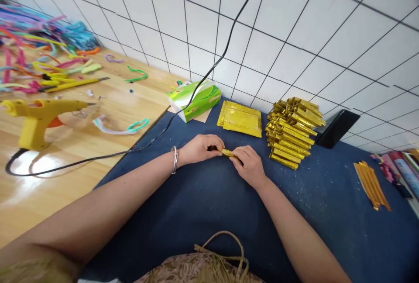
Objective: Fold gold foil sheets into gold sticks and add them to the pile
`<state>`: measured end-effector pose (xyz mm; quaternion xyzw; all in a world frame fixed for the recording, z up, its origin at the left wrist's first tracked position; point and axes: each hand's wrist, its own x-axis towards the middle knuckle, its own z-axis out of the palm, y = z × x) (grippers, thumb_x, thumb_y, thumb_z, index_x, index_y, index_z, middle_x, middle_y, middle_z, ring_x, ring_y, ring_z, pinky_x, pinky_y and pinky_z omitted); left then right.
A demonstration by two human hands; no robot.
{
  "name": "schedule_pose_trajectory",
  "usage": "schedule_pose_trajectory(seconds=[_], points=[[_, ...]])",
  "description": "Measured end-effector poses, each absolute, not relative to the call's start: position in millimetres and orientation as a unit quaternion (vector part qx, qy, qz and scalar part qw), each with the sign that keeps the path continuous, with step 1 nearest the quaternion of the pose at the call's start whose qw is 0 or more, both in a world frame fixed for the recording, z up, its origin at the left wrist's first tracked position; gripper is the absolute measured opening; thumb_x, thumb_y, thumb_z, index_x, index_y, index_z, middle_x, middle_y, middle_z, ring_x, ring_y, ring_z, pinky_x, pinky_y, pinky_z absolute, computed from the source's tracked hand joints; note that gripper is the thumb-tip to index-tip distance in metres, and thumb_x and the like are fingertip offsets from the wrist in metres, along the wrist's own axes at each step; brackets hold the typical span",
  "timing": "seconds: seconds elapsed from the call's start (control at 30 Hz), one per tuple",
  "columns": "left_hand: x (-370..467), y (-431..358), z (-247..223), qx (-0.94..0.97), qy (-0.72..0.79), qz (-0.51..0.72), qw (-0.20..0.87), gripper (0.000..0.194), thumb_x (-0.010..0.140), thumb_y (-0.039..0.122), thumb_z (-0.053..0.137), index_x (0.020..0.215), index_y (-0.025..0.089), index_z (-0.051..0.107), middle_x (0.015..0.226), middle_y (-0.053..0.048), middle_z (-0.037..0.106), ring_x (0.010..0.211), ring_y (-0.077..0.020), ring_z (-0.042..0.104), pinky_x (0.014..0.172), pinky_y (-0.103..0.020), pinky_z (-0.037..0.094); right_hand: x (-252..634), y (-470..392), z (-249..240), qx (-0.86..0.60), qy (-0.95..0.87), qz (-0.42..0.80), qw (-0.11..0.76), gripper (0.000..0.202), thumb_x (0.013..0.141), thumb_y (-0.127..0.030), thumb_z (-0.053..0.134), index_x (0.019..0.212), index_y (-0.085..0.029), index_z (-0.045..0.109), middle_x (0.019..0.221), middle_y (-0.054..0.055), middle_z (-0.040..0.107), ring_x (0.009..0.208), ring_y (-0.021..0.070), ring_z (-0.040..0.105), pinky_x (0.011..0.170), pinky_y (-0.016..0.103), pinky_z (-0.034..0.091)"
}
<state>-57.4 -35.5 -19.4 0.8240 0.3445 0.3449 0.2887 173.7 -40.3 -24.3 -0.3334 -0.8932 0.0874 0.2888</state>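
Note:
Between my two hands is a small folded strip of gold foil paper [226,153], held just above the dark blue cloth [203,200]. My left hand [203,148], with a silver bangle at its wrist, pinches the strip's left end. The fingers of my right hand [248,163] are closed on its right end. Behind my hands lies a short stack of flat gold foil sheets [240,118]. A tall pile of folded gold foil strips [290,136] stands to the right of it.
A yellow glue gun [36,119] rests on the wooden table at left; its black cord [225,51] crosses the cloth. Pipe cleaners [49,56] lie behind it. A green tissue pack [196,99], a black phone [338,129] and orange-gold strips [372,185] lie around the cloth.

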Motion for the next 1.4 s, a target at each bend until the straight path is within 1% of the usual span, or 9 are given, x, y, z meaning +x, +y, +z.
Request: schedule_pose_trajectory(seconds=[0.2,0.5,0.73,0.83,0.9,0.97,1.1,1.3,1.4], points=[[-57.4,-35.4,-20.6,0.828,0.339,0.342,0.287,0.013,0.083,0.023,0.058,0.093,0.017,0.064,0.093,-0.005,0.065,0.087,-0.0134,0.060,0.081,-0.026,0.048,174.4,-39.5,-26.1,-0.332,-0.894,0.090,0.286,0.013,0.088,-0.022,0.052,0.097,-0.021,0.062,0.095,0.007,0.064,0.089,0.0192,0.057,0.083,0.037,0.046],[-54.5,-36.2,-20.8,0.829,0.323,0.361,0.281,0.010,0.084,0.022,0.057,0.081,0.016,0.065,0.091,-0.006,0.065,0.085,-0.0127,0.061,0.079,-0.026,0.049,173.4,-41.1,-23.3,-0.335,-0.895,0.092,0.281,0.014,0.089,-0.023,0.052,0.097,-0.022,0.063,0.095,0.006,0.064,0.089,0.0184,0.057,0.083,0.036,0.046],[-53.3,-37.5,-19.6,0.835,0.331,0.349,0.267,0.010,0.083,0.019,0.056,0.077,0.016,0.064,0.091,-0.006,0.064,0.085,-0.0128,0.061,0.080,-0.026,0.049,173.8,-41.1,-24.5,-0.329,-0.896,0.094,0.285,0.013,0.089,-0.022,0.052,0.095,-0.022,0.063,0.094,0.006,0.064,0.088,0.0183,0.056,0.083,0.036,0.046],[-53.3,-38.4,-19.1,0.831,0.344,0.344,0.268,0.007,0.082,0.021,0.057,0.083,0.016,0.063,0.091,-0.005,0.064,0.084,-0.0125,0.060,0.078,-0.025,0.049,174.3,-41.4,-24.5,-0.330,-0.893,0.095,0.292,0.013,0.089,-0.022,0.051,0.094,-0.022,0.063,0.094,0.006,0.064,0.088,0.0183,0.057,0.083,0.036,0.046],[-53.6,-38.6,-19.2,0.823,0.364,0.338,0.274,0.012,0.081,0.022,0.059,0.091,0.016,0.061,0.092,-0.005,0.064,0.081,-0.0117,0.060,0.075,-0.024,0.049,174.6,-41.7,-24.2,-0.332,-0.892,0.094,0.293,0.013,0.089,-0.023,0.051,0.094,-0.022,0.063,0.094,0.006,0.064,0.088,0.0183,0.057,0.083,0.036,0.047],[-53.8,-38.4,-19.3,0.820,0.374,0.337,0.274,0.016,0.081,0.023,0.059,0.095,0.016,0.060,0.092,-0.004,0.064,0.080,-0.0117,0.059,0.074,-0.024,0.049,174.7,-42.0,-23.6,-0.332,-0.892,0.093,0.293,0.013,0.089,-0.023,0.052,0.094,-0.022,0.063,0.094,0.006,0.064,0.088,0.0182,0.057,0.082,0.036,0.047],[-53.3,-37.7,-18.9,0.835,0.339,0.343,0.264,0.009,0.083,0.023,0.057,0.085,0.017,0.063,0.090,-0.005,0.065,0.086,-0.0135,0.060,0.081,-0.027,0.048,174.7,-42.4,-22.5,-0.332,-0.892,0.095,0.291,0.013,0.089,-0.023,0.051,0.094,-0.021,0.063,0.094,0.006,0.064,0.088,0.0180,0.057,0.082,0.035,0.047],[-52.4,-38.7,-19.3,0.832,0.321,0.363,0.271,0.010,0.083,0.022,0.056,0.078,0.016,0.062,0.089,-0.005,0.064,0.084,-0.0125,0.060,0.077,-0.026,0.049,174.8,-42.4,-22.1,-0.325,-0.894,0.097,0.294,0.013,0.089,-0.022,0.051,0.094,-0.022,0.063,0.095,0.006,0.064,0.088,0.0184,0.056,0.083,0.036,0.046],[-52.9,-38.1,-18.0,0.836,0.320,0.352,0.273,0.010,0.083,0.022,0.056,0.077,0.016,0.061,0.089,-0.005,0.064,0.084,-0.0125,0.060,0.079,-0.026,0.049,175.3,-42.2,-22.0,-0.322,-0.894,0.097,0.295,0.013,0.089,-0.022,0.051,0.094,-0.022,0.063,0.094,0.006,0.064,0.087,0.0184,0.056,0.082,0.037,0.046]])
